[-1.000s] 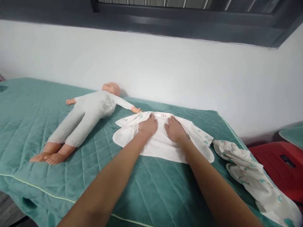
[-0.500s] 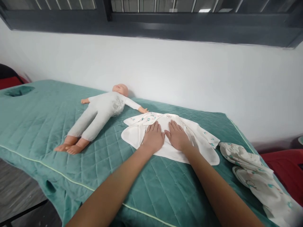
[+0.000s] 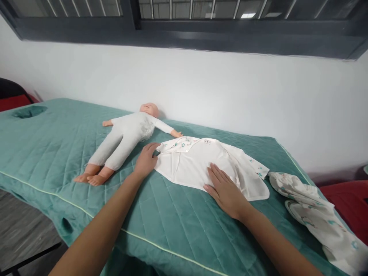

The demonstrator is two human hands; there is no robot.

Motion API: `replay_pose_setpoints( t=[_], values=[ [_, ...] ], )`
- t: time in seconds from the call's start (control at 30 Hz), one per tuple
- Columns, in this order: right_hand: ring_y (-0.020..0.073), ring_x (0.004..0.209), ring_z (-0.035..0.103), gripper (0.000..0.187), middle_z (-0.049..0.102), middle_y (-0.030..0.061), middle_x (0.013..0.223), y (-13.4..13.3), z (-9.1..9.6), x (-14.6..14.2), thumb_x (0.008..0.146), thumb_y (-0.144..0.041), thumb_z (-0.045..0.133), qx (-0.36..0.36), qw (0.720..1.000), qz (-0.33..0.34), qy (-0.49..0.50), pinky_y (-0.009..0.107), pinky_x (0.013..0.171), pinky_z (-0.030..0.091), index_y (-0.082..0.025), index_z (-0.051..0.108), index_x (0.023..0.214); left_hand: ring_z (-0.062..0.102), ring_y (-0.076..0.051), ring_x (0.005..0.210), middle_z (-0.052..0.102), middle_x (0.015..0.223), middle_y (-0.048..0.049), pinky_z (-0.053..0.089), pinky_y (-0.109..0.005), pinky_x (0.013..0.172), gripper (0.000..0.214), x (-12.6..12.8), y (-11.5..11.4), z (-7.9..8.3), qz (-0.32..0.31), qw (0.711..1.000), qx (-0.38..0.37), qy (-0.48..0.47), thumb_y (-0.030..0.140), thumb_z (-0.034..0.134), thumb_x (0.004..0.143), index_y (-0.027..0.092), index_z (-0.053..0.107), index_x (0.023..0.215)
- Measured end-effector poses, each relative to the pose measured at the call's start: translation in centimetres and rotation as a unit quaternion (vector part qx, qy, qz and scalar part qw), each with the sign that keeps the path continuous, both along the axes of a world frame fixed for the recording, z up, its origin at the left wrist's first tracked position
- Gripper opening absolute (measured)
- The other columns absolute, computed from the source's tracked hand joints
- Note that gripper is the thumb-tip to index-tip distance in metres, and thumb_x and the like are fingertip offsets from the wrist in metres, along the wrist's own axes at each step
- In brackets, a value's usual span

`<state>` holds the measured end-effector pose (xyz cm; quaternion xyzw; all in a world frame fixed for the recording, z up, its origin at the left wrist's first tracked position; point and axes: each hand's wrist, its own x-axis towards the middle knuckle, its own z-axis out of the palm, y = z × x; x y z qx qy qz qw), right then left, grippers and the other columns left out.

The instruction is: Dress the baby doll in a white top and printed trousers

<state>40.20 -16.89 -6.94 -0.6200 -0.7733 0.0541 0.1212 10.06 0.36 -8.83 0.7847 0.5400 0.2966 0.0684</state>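
Note:
A small white baby shirt (image 3: 192,168) with printed sleeves lies spread on a green quilted cover (image 3: 184,226). At its left end is my left hand (image 3: 146,159), touching the sleeve cuff and side flap, thumb and fingers apart. My right hand (image 3: 225,189) rests flat, fingers stretched out, on the lower right part of the shirt front. A baby doll (image 3: 126,130) in a white cloth body lies on its back to the left, one hand near the shirt's upper edge.
Printed baby clothing (image 3: 310,207) lies folded at the right edge of the bed. Behind stands a white wall (image 3: 215,88) below a dark window frame (image 3: 230,36). A red chair (image 3: 347,203) is beyond the right edge. The cover has a hole (image 3: 30,111) at far left.
My left hand has moved left from the shirt's middle to its left end. My right hand has slid slightly down and right. The shirt front now lies flatter, its left flap shifted.

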Motion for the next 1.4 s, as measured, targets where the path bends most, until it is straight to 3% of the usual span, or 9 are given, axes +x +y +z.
replay_pose_setpoints(
  t=[0.1,0.23,0.43,0.63,0.77,0.87,0.97,1.1,1.4],
  values=[
    [0.0265,0.149,0.031,0.063,0.036,0.0149,0.16,2.5,0.8,-1.3,0.099,-0.05,0.041,-0.001,0.995,-0.044,0.084,0.044,0.119,0.031,-0.013,0.042,0.15,0.054,-0.021,0.128,0.065,0.133,-0.0022,0.042,-0.034,0.111,0.039,0.0,2.0,0.0,-0.002,1.0,-0.023,-0.002,0.019,0.048,0.086,0.025,0.066,0.12],
    [0.0244,0.119,0.061,0.057,0.06,0.0129,0.137,8.8,2.0,-3.7,0.095,-0.045,0.048,-0.028,0.961,-0.16,0.222,0.036,0.102,0.046,-0.016,0.047,0.143,0.066,-0.023,0.102,0.074,0.108,-0.0066,0.05,-0.033,0.093,0.031,0.3,4.5,0.5,0.062,0.996,-0.061,-0.035,0.039,0.046,0.094,0.021,0.069,0.104],
    [0.0272,0.11,0.065,0.052,0.071,0.0118,0.116,15.8,2.2,-6.2,0.093,-0.045,0.05,-0.044,0.942,-0.243,0.227,0.034,0.09,0.045,-0.016,0.052,0.136,0.067,-0.027,0.097,0.073,0.103,-0.0103,0.05,-0.035,0.083,0.029,0.8,6.6,0.9,0.15,0.986,-0.059,-0.038,0.033,0.046,0.094,0.019,0.063,0.112],
    [0.0244,0.102,0.064,0.047,0.07,0.0061,0.114,16.0,1.2,-6.1,0.09,-0.048,0.051,-0.015,0.937,-0.247,0.248,0.035,0.084,0.045,-0.024,0.055,0.13,0.06,-0.028,0.111,0.066,0.112,-0.0115,0.048,-0.04,0.095,0.024,1.8,3.9,0.8,0.071,0.993,0.08,-0.049,0.031,0.048,0.094,0.019,0.06,0.111],
    [0.0237,0.101,0.064,0.049,0.07,0.0045,0.112,16.5,0.6,-5.2,0.087,-0.049,0.057,-0.003,0.938,-0.22,0.267,0.038,0.089,0.045,-0.026,0.056,0.13,0.064,-0.022,0.1,0.067,0.105,-0.0054,0.051,-0.036,0.087,0.029,2.6,1.4,1.1,-0.086,0.994,-0.021,-0.06,0.043,0.055,0.093,0.023,0.06,0.113],
    [0.0215,0.096,0.065,0.046,0.071,0.0019,0.102,17.2,0.2,-4.8,0.084,-0.045,0.061,-0.009,0.91,-0.195,0.366,0.038,0.092,0.046,-0.026,0.058,0.126,0.062,-0.024,0.11,0.066,0.118,-0.0045,0.05,-0.036,0.089,0.037,3.3,0.5,1.5,-0.133,0.99,-0.05,-0.008,0.045,0.059,0.09,0.025,0.058,0.121],
    [0.0203,0.1,0.065,0.043,0.07,0.003,0.104,17.7,-0.2,-4.9,0.082,-0.043,0.063,0.017,0.859,-0.138,0.494,0.037,0.095,0.047,-0.023,0.061,0.12,0.063,-0.024,0.113,0.067,0.123,-0.0046,0.048,-0.035,0.089,0.031,4.2,0.8,1.7,-0.112,0.992,-0.048,0.03,0.039,0.053,0.095,0.025,0.059,0.122],
    [0.0205,0.101,0.063,0.046,0.067,0.0037,0.104,17.9,-0.5,-5.2,0.078,-0.041,0.066,0.042,0.809,-0.101,0.577,0.039,0.099,0.046,-0.022,0.06,0.119,0.069,-0.026,0.097,0.075,0.102,-0.0076,0.047,-0.033,0.079,0.031,5.6,2.5,2.0,-0.043,0.993,-0.08,0.077,0.039,0.043,0.098,0.023,0.063,0.115],
    [0.0235,0.126,0.057,0.043,0.063,0.0096,0.131,17.6,-1.0,-4.9,0.074,-0.022,0.06,0.042,0.808,-0.033,0.587,0.043,0.106,0.045,-0.024,0.059,0.117,0.068,-0.032,0.103,0.075,0.108,-0.0132,0.049,-0.036,0.08,0.061,7.8,5.3,3.9,-0.015,0.982,-0.171,0.076,0.069,0.034,0.092,0.019,0.069,0.101]
  ],
)
